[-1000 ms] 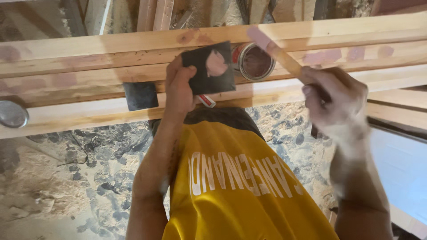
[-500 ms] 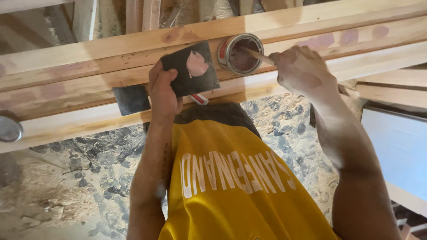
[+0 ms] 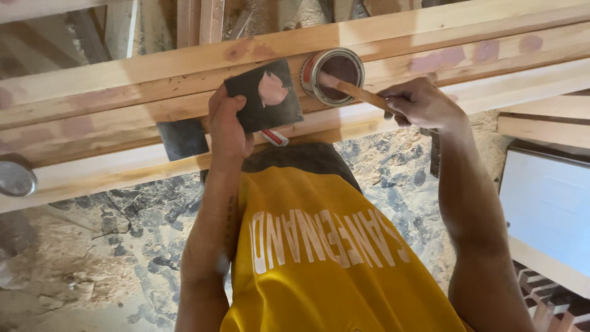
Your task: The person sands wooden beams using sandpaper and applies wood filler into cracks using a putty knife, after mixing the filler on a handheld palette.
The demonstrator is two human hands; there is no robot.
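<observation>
Yellow sleeveless shirt (image 3: 332, 258) with white lettering, dark collar, bare arms, faint forearm tattoo

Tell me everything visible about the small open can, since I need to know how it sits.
The can is a small round metal tin with a red band on its side and no lid, holding a reddish-brown paste. It rests on the pale wooden boards, just right of a dark square pad held in the left hand. A flat wooden stick, gripped by the right hand, reaches over its rim into the opening.
</observation>
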